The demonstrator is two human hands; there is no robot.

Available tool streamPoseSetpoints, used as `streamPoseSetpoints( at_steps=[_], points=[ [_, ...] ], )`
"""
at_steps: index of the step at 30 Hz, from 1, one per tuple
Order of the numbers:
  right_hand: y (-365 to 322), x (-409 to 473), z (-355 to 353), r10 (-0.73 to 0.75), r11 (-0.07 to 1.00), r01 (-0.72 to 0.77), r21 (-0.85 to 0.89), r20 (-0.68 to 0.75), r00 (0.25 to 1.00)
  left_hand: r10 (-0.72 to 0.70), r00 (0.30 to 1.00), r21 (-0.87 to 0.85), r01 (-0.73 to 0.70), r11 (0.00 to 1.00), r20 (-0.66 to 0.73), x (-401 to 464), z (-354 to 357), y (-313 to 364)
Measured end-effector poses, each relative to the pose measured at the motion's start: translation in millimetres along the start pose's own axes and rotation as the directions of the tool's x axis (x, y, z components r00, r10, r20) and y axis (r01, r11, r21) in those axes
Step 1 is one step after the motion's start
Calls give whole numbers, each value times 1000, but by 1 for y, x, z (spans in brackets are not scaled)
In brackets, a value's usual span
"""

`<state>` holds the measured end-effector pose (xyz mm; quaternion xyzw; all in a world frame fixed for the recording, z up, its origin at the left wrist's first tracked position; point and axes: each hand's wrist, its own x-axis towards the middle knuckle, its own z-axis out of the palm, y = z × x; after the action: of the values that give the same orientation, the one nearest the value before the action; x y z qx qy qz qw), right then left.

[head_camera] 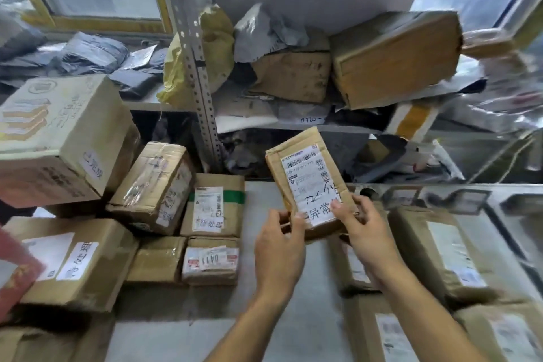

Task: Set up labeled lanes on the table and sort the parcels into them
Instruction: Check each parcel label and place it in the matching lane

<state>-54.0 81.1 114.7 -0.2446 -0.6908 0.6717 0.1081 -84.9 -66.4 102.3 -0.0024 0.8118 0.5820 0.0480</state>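
A flat brown cardboard parcel (305,173) with a white shipping label and handwritten characters is held tilted above the grey table (264,317). My left hand (279,247) pinches its lower left edge. My right hand (364,232) grips its lower right corner, thumb on the label. To the left, several brown boxes lie grouped on the table, among them one with green tape (216,206) and one with a handwritten white sticker (70,258). Further parcels (440,250) lie along the right side.
A metal shelf upright (197,73) rises behind the table, with shelves crammed with boxes and grey mailer bags (264,29). A big carton (58,132) leans at the left. A red item (14,270) pokes in at the left edge.
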Motion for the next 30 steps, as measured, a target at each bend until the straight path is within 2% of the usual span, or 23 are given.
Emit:
streamPoseSetpoints(
  at_steps=[8, 13, 16, 23, 30],
  points=[
    [13, -70, -238, 17, 1000, -19, -4, -234, 972, 79, 946, 75, -108, 991, 316, -120, 173, 66],
    [22, -102, -384, 14, 999, -29, -34, -370, 929, 158, 900, 75, -205, 976, 406, -191, 283, 110],
    [23, -118, -450, 24, 1000, -24, 4, -434, 901, 202, 868, 57, -254, 965, 453, -230, 333, 134],
    [15, -136, -535, -6, 996, -32, -78, -443, 897, 286, 824, 31, -344, 938, 489, -275, 399, 167],
    [-45, -69, -585, -101, 921, -72, -382, -415, 904, 263, 844, -103, -244, 964, 468, -239, 451, 215]
  ],
)
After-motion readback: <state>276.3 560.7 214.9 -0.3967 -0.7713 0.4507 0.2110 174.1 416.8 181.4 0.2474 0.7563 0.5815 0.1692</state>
